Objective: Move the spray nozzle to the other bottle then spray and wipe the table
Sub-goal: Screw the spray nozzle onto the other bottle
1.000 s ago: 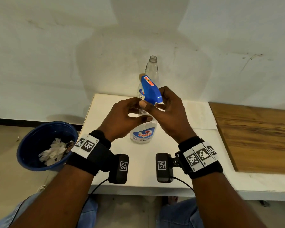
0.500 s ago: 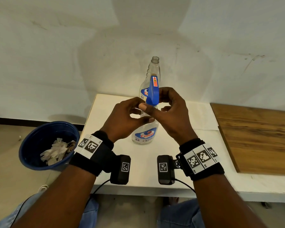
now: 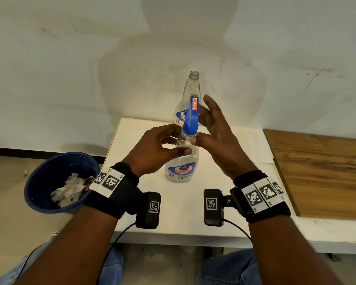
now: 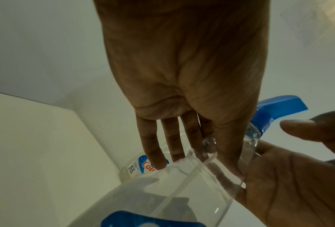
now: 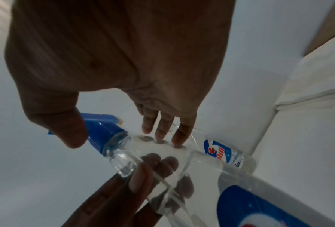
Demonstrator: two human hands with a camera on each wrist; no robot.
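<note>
Left hand (image 3: pixel 156 150) curled round neck of near clear plastic bottle (image 3: pixel 182 167), upright on white table (image 3: pixel 185 212); blue label reads "Colin", "5X". Blue plastic spray nozzle (image 3: pixel 191 118) seated on that neck, directly above left thumb. Right hand (image 3: pixel 216 138) spread wide, fingers straight, thumb tip touching nozzle collar. Second clear uncapped bottle (image 3: pixel 190 93) just behind, label "5X SHINE".
</note>
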